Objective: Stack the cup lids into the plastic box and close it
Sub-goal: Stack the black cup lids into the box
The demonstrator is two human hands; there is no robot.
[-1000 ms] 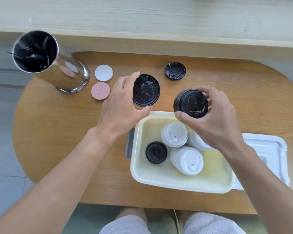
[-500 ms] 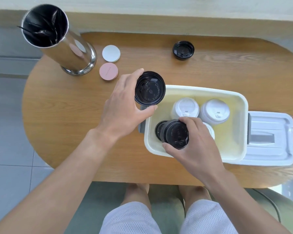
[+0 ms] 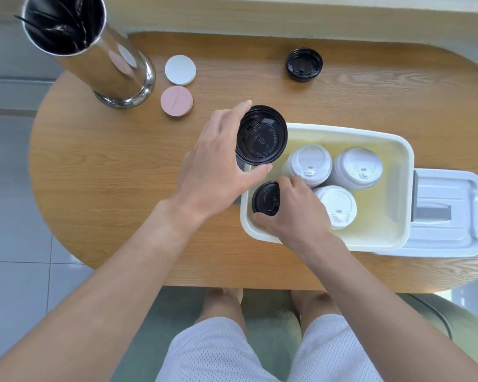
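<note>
The white plastic box [image 3: 398,150] stands open on the wooden table. Three stacks of white cup lids [image 3: 311,162] fill its middle and right. My right hand [image 3: 295,213] reaches into the box's near left corner and grips a stack of black lids [image 3: 265,198] there. My left hand [image 3: 218,166] holds a larger black lid [image 3: 261,136] between thumb and fingers, just above the box's far left corner. One more black lid [image 3: 303,64] lies alone on the table behind the box. The box's white cover [image 3: 447,213] lies flat at its right end.
A tall steel canister [image 3: 94,48] holding dark sticks stands at the far left of the table [image 3: 108,175]. A white disc [image 3: 180,70] and a pink disc [image 3: 176,101] lie next to it. My knees show below the table's near edge.
My right hand has carried the black lid stack from above the box's far edge down into its near left corner. My left hand has kept its black lid by the box's left end.
</note>
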